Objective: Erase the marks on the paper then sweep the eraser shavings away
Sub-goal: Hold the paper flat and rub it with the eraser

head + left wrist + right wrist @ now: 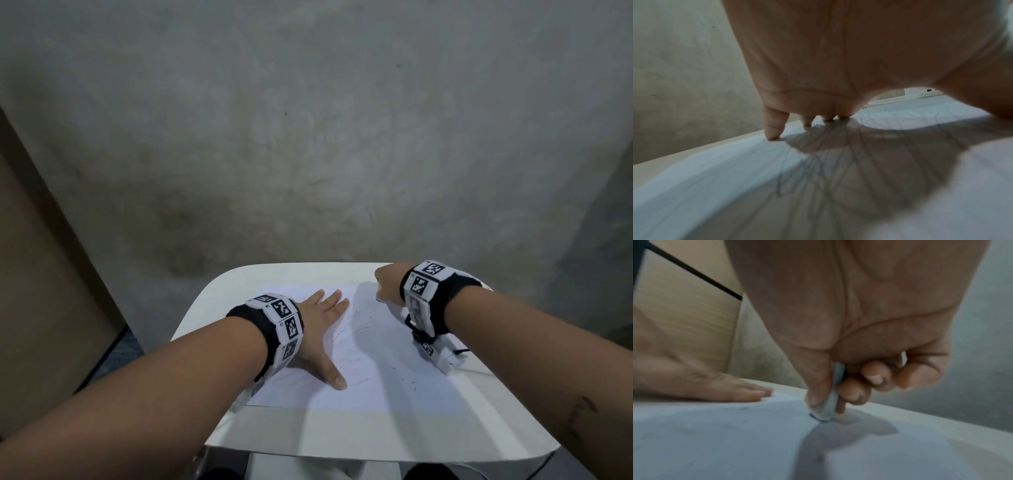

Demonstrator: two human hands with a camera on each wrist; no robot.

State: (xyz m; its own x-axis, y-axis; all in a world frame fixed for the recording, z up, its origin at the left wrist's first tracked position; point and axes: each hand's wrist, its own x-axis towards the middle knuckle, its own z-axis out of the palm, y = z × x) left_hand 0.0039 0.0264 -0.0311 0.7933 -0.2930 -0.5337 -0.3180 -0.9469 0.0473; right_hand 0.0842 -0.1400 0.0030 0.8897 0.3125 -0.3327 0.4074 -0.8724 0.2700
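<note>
A white sheet of paper with faint pencil scribbles lies on a small white table. My left hand lies flat on the paper's left part, fingers straight and spread, fingertips pressing the sheet down. My right hand is at the paper's far right corner. It pinches a small whitish eraser between thumb and fingers, and the eraser's dark-smudged tip touches the paper. Thin dark eraser shavings are scattered over the sheet's right half. Pencil lines run under my left palm.
A grey plaster wall stands right behind the table. A brown board leans at the left. A thin black cable lies on the table by my right wrist. The table's near edge is just below the paper.
</note>
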